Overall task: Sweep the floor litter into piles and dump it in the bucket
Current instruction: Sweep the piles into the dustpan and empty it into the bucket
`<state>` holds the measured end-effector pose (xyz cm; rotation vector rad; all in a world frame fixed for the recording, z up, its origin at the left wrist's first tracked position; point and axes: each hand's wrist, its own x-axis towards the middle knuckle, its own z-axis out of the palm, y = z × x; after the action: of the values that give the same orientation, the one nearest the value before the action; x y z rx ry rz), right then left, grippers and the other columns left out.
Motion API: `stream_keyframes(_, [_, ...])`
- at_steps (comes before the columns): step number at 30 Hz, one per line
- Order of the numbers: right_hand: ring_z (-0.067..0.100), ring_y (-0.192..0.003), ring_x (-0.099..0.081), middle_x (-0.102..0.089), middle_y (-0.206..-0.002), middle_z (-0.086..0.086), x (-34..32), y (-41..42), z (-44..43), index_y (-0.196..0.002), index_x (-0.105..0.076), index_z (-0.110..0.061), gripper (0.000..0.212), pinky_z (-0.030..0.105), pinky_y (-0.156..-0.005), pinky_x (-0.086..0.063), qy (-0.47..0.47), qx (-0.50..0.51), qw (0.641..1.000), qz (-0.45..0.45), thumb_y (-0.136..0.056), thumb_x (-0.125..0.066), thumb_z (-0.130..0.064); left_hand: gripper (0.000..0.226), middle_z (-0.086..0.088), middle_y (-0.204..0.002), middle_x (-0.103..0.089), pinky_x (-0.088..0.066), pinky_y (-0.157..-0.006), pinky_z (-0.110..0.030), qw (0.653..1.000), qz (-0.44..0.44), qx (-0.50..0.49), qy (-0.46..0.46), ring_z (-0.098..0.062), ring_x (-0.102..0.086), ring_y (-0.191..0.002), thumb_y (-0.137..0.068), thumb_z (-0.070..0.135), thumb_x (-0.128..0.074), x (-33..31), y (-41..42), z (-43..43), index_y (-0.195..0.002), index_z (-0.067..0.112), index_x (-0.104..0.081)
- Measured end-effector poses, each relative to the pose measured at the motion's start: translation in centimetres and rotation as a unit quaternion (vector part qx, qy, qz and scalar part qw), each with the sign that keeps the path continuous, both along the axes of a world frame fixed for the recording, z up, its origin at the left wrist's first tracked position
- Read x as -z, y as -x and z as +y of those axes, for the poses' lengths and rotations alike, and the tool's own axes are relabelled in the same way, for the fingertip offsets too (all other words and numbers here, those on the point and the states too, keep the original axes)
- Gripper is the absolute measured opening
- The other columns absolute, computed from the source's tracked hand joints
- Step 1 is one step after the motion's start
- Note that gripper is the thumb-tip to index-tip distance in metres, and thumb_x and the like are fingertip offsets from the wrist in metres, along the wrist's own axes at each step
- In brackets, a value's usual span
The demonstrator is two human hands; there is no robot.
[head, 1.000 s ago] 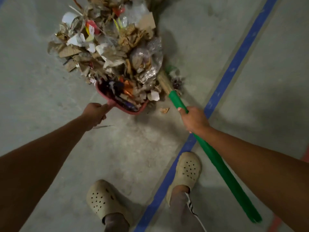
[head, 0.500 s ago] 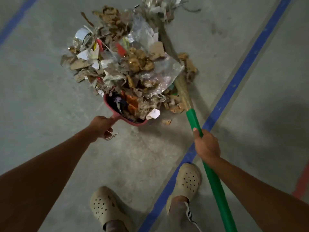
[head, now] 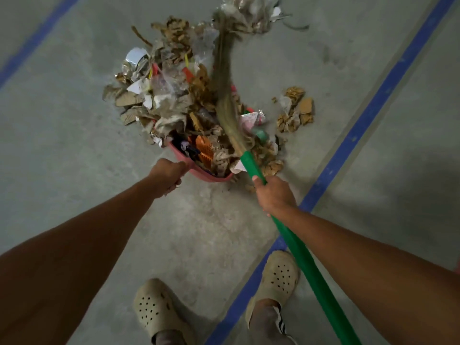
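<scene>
While our left hand (head: 167,176) has its fingers clamped on the handle of the red dustpan (head: 199,170) and our right hand (head: 273,195) has its fingers wrapped around the green broom (head: 251,166) shaft, the litter pile (head: 169,100) sits just beyond both sets of fingers, heaped well past the pan's rim. We judge that pulling the blurred bristles in too hard could tip scraps over the pan's sides. 1 small cluster of scraps (head: 296,109) lies apart, beyond the right fingers, and could be missed; no bucket is in view.

The broom (head: 225,95) bristles are blurry, its green handle runs off the bottom, and litter (head: 174,100) hides most of the red dustpan (head: 199,174).
</scene>
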<state>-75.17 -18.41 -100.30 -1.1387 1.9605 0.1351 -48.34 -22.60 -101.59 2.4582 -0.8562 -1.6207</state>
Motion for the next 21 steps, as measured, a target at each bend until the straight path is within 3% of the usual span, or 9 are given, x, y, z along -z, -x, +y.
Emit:
stream_keyframes(3, [0.037,-0.104,-0.064,-0.068,-0.112,0.015,-1.0,-0.4,0.8,-0.114,-0.064,-0.012,0.051,0.038,-0.080,-0.049,-0.007,-0.040,0.999,0.017,-0.099,-0.043,-0.056,0.059,-0.009,-0.060,-0.058,-0.032,-0.040,-0.024,0.999,0.012,-0.006,0.043,-0.018,-0.042,-0.040,-0.079,0.062,-0.073,-1.5,1.4,-0.1,-0.077,0.003,-0.069])
stream_keyframes(10, [0.038,-0.109,-0.062,-0.065,-0.118,0.018,-7.4,1.8,0.7,-0.121,-0.063,-0.009,0.053,0.038,-0.083,-0.049,-0.019,-0.062,0.998,0.024,-0.100,-0.044,-0.054,0.073,-0.005,-0.054,-0.058,-0.034,-0.038,-0.023,0.995,0.043,-0.033,0.082,-0.013,-0.043,-0.035,-0.072,0.071,-0.074,-6.0,3.9,1.9,-0.080,-0.002,-0.071])
stream_keyframes(16, [0.032,-0.091,-0.063,-0.067,-0.108,0.014,-15.3,2.1,1.7,-0.119,-0.064,-0.008,0.054,0.030,-0.068,-0.043,-0.013,-0.049,0.998,0.036,-0.100,-0.044,-0.055,0.076,-0.007,-0.057,-0.062,-0.036,-0.039,-0.024,0.993,0.041,-0.030,0.105,-0.016,-0.048,-0.040,-0.073,0.073,-0.072,-12.4,4.8,3.5,-0.080,-0.002,-0.072])
stream_keyframes(21, [0.023,-0.070,-0.063,-0.063,-0.083,0.005,-23.8,0.6,5.6,-0.109,-0.065,-0.011,0.049,0.032,-0.063,-0.053,0.007,-0.012,0.999,0.042,-0.100,-0.043,-0.054,0.073,-0.007,-0.057,-0.059,-0.035,-0.039,-0.024,0.989,0.073,-0.010,0.126,-0.014,-0.045,-0.038,-0.078,0.066,-0.073,-20.2,4.2,5.5,-0.085,-0.007,-0.070])
